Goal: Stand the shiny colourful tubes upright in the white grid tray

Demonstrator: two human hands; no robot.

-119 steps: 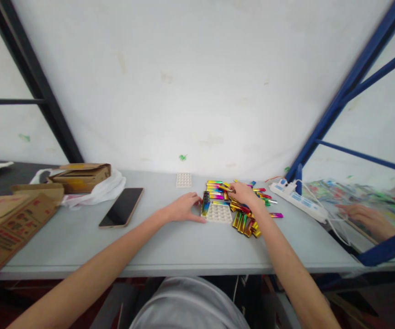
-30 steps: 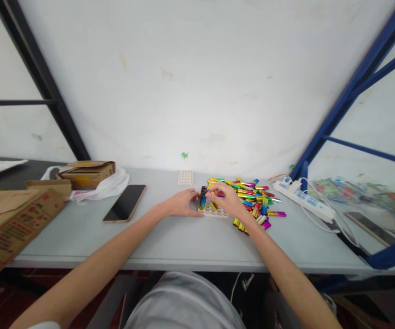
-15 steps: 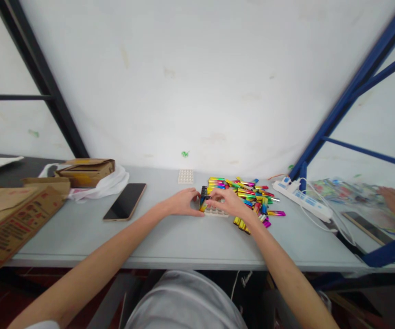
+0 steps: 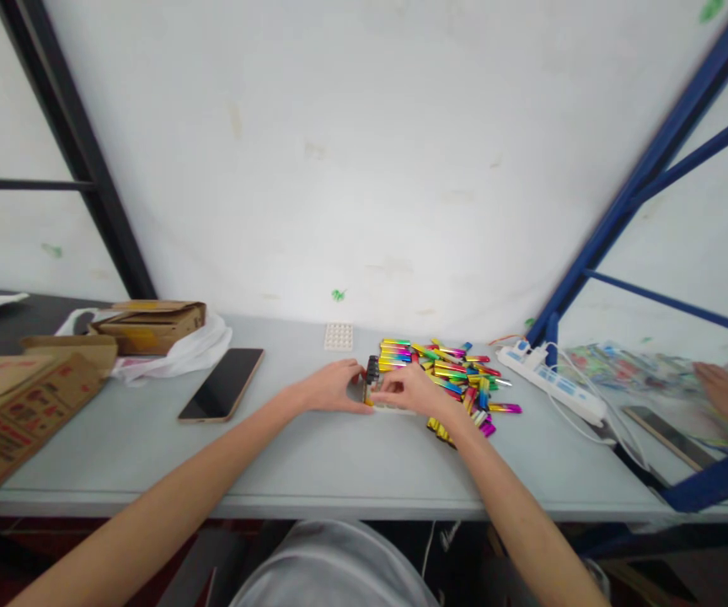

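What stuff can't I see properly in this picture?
In the head view:
Most of the near white tray: behind the right hand.
Anything in its grip: hidden by the fingers.
Near cardboard box: cut off by the left edge, its print too blurred.

On the table (image 4: 313,472), the loose sticks (image 4: 449,371) lie between the phone (image 4: 222,385), left, and the power strip (image 4: 554,385), right.

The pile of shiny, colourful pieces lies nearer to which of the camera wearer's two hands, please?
Right. The right hand is at the left edge of the pile, partly in front of it; the left hand is farther off, to the pile's left.
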